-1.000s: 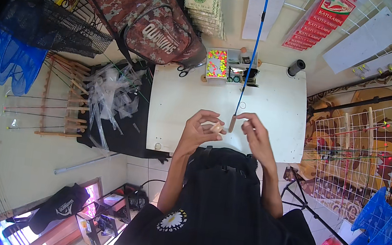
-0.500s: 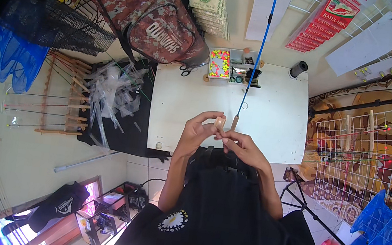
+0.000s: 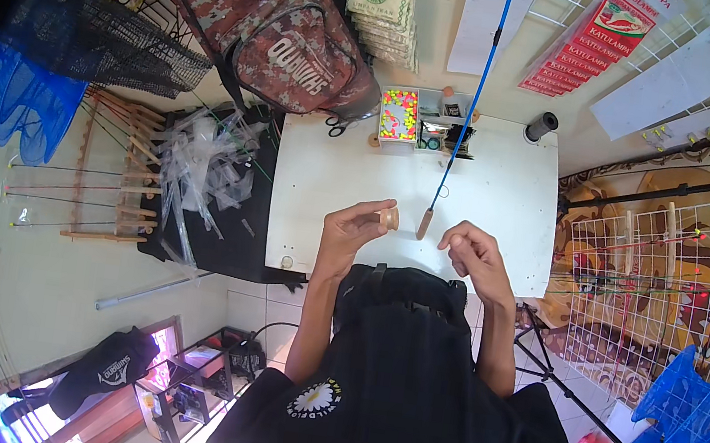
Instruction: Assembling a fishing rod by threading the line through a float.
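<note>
My left hand (image 3: 356, 229) is closed in a pinch around a small tan spool (image 3: 390, 218), held above the white table. Apart from it, to the right, my right hand (image 3: 478, 254) has its fingers curled together. Whatever those fingers may hold is too fine to make out. Between the two hands is the tan handle (image 3: 425, 223) of a blue fishing rod (image 3: 471, 96), whose shaft stretches away past the table's far edge. Neither hand touches the rod.
On the white table (image 3: 330, 209), a divided box (image 3: 396, 140) with bright floats stands at the back, near scissors (image 3: 336, 127) and a dark cylinder (image 3: 541, 126). A camouflage bag (image 3: 304, 62) lies back left. Plastic sleeves (image 3: 201, 161) cover the black cloth at left.
My right hand has drawn away from the spool to the right. The left hand has shifted slightly left with the spool still in its pinch. The rod handle shows more fully now.
</note>
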Action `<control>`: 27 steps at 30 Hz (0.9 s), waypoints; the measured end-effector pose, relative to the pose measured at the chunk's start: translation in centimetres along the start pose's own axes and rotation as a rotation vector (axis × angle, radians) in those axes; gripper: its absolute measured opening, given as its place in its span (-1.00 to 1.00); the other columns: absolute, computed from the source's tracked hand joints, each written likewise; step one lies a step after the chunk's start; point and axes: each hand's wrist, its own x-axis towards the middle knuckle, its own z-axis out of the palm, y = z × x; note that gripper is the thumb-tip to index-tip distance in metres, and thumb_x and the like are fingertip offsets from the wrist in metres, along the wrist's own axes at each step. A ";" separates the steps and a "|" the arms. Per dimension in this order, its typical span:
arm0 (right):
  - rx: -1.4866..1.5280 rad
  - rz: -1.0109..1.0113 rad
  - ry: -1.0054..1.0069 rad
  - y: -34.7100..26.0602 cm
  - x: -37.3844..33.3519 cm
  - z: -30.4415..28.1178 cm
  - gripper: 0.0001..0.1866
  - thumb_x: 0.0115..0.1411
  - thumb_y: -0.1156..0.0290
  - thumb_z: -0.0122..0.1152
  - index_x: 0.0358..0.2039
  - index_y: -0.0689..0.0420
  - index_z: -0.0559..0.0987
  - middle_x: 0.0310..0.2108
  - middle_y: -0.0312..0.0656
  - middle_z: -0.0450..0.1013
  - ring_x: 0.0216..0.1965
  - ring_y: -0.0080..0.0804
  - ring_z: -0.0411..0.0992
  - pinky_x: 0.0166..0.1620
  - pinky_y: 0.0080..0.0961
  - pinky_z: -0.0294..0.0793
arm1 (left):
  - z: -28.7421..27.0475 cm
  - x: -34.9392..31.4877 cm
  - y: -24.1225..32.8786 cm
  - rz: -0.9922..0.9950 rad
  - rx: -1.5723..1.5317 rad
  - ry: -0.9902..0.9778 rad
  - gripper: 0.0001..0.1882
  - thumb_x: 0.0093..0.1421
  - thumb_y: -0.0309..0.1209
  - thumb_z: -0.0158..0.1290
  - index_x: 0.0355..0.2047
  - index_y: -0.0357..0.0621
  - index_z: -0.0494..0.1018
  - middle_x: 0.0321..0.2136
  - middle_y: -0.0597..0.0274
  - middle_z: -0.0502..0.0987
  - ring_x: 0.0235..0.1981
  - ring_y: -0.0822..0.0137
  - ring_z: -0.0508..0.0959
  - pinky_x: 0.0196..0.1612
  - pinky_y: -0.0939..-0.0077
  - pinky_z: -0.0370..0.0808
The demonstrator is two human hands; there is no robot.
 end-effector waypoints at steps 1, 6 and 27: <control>0.113 -0.022 0.054 0.4 -0.1 -0.2 -0.73 0.35 0.23 0.02 -0.35 0.16 0.53 -0.63 -0.47 0.19 -0.62 -0.74 0.05 -0.55 -0.72 0.01 | 0.0 0.0 -0.1 0.000 -0.001 0.001 -0.63 0.04 -0.67 0.19 -0.09 -0.31 0.52 -0.13 0.06 0.57 -0.16 0.33 0.56 -0.03 0.47 0.49; 0.234 -0.098 0.365 0.1 0.0 -1.9 -0.72 0.36 0.20 0.00 -0.37 0.14 0.45 -0.70 -0.54 0.04 -0.69 -0.77 -0.06 -0.61 -0.71 -0.07 | -0.4 -0.2 -0.3 0.034 -0.058 0.030 -0.62 0.00 -0.72 0.20 -0.12 -0.34 0.52 -0.16 0.09 0.55 -0.22 0.31 0.56 -0.04 0.47 0.51; -0.773 -0.184 1.629 4.1 -7.1 -21.6 -0.72 0.27 0.24 0.14 -0.16 0.18 0.56 -0.48 -0.24 0.45 -0.44 -0.43 0.34 -0.32 -0.39 0.34 | -3.8 -0.8 0.3 0.126 0.094 0.250 -0.64 0.04 -0.67 0.21 -0.10 -0.34 0.53 -0.29 0.20 0.51 -0.19 0.38 0.53 -0.02 0.56 0.48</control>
